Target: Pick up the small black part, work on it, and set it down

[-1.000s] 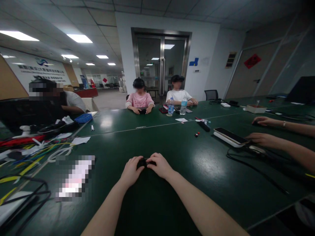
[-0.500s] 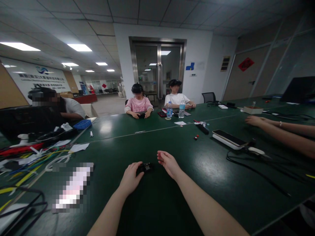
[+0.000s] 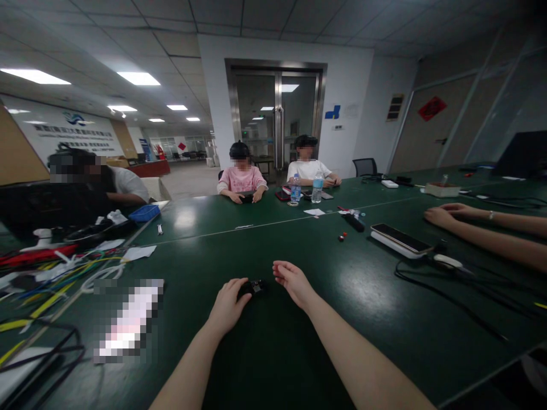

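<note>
My left hand (image 3: 229,300) is closed around the left end of a small black device (image 3: 257,286) that rests on the dark green table. Its top shows some lighter grey detail, too small to make out, and my fingers cover its left part. To the right of it, and apart from it, my right hand (image 3: 293,282) hovers just over the table. Its fingers are loosely bent, pointing left towards the device, with nothing seen in them.
A blurred-out phone-shaped thing (image 3: 130,322) lies left, beside tangled cables (image 3: 64,279). On the right are a phone on a white block (image 3: 401,240), a black cable (image 3: 448,304) and a co-worker's hands (image 3: 444,216). Two bottles (image 3: 317,188) stand across the table, before two seated people.
The view has tilted very slightly. Both my hands and the black device stay in nearly the same place. At the right, the co-worker's hands have shifted a little.
</note>
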The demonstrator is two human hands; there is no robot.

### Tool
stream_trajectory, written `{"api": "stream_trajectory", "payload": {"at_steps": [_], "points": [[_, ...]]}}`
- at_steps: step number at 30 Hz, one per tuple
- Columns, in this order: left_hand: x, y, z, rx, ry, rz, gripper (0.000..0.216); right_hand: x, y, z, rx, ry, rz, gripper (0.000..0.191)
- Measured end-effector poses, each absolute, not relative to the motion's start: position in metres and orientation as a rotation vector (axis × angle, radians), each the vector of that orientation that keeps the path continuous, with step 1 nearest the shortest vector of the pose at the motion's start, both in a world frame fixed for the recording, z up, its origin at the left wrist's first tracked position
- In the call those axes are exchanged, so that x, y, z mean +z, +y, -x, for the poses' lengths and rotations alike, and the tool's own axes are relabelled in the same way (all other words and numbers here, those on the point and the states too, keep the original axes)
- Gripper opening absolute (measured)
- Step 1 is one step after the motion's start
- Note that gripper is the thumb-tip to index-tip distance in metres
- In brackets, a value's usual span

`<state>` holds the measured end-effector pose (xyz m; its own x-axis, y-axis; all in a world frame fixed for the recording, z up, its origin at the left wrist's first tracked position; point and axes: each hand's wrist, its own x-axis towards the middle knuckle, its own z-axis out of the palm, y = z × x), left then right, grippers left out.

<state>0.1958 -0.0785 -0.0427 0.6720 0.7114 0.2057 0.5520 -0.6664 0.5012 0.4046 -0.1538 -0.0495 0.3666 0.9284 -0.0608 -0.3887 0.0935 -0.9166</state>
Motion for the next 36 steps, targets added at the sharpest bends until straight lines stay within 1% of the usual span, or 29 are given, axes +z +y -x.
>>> {"api": "stream_trajectory", "payload": {"at_steps": [21,28,31,36], "points": [[-0.0393,-0.0822,-0.1962,0.504,1.04,-2.469,0.045,-0.0532,-0.1519,-0.4056,1.096,-0.677,1.067,0.025],[-0.0433,-0.0802,-0.1966,0.542,1.005,-2.509,0.043,-0.0516,-0.1518,-0.4043,1.099,-0.659,1.03,0.025],[-0.0427,-0.0809,-0.1968,0.556,1.014,-2.495,0.046,-0.0499,-0.153,-0.4039,1.102,-0.664,1.021,0.025],[-0.0382,-0.0833,-0.1974,0.506,1.037,-2.471,0.046,-0.0483,-0.1549,-0.4042,1.107,-0.662,1.03,0.023]]}}
